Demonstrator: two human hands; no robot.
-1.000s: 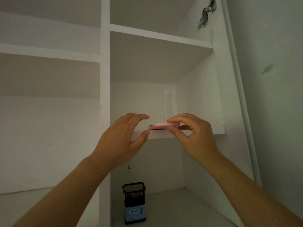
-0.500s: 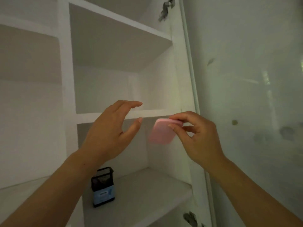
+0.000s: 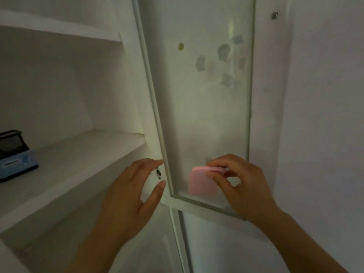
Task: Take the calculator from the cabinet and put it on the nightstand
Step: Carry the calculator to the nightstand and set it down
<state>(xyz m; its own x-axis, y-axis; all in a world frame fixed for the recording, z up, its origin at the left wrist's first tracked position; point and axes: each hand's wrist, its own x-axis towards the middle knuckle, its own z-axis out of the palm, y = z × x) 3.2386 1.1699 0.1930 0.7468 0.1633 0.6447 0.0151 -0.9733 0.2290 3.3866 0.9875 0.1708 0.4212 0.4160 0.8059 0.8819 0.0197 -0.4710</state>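
Note:
The pink calculator (image 3: 201, 182) hangs from its top edge, pinched between the thumb and fingers of my right hand (image 3: 242, 184), in front of the glass cabinet door (image 3: 197, 95). Its plain pink back faces me. My left hand (image 3: 134, 196) is held up beside it, to the left, fingers spread and holding nothing. The white cabinet (image 3: 78, 158) with its shelves lies to the left. No nightstand is in view.
A black mesh holder on a blue base (image 3: 13, 154) stands at the far left of the lower shelf. A door hinge (image 3: 157, 173) shows behind my left fingertips. The open glass door's frame (image 3: 197, 205) juts out at hand height. A white wall (image 3: 325, 115) fills the right.
My right hand pulled the calculator off the shelf edge and carried it down and right, out in front of the glass door. My left hand followed, empty. My view swung right and down.

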